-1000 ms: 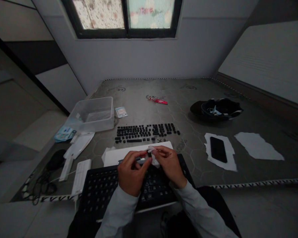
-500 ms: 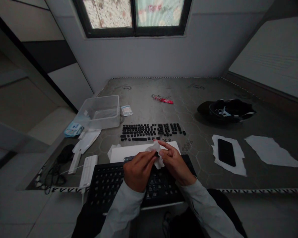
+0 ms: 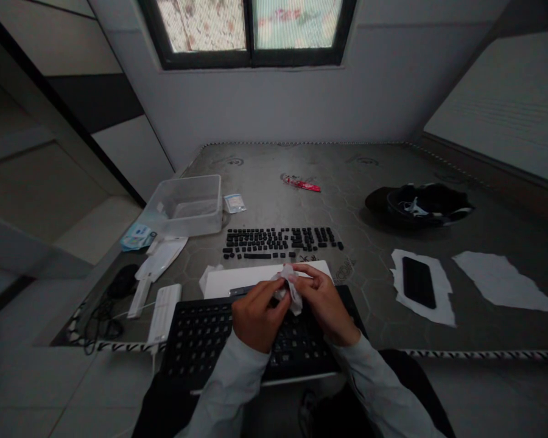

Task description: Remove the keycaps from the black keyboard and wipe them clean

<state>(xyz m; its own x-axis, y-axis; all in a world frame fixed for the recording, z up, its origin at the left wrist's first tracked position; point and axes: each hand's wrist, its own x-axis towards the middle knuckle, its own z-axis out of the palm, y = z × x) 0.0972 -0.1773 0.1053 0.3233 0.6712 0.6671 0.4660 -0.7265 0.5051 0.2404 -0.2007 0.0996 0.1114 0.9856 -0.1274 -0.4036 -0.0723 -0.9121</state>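
Over a black keyboard [image 3: 201,337] with its keycaps off, both hands meet at a crumpled white tissue [image 3: 295,302]. My left hand [image 3: 258,313] is closed, its thumb and fingers pinching a small black keycap [image 3: 284,284] at the tissue's edge. Wrapped on the tissue from the other side is my right hand [image 3: 322,301], fingers closed. Most of the keycap is hidden by fingers and tissue. Beyond the hands, loose black keycaps [image 3: 258,239] lie in keyboard order on the grey mat.
A white sheet [image 3: 242,278] lies behind the keyboard. To the left are a clear plastic box [image 3: 189,228], a power strip [image 3: 164,313] and a black mouse [image 3: 123,281]. On the right, a phone [image 3: 419,281] rests on tissue, near a black cap [image 3: 415,207]. A red packet [image 3: 304,184] lies farther back.
The tissue has been folded closer around the keycap, and the right fingers have curled in. The left fingers have shifted slightly; the keycap shows less than before.
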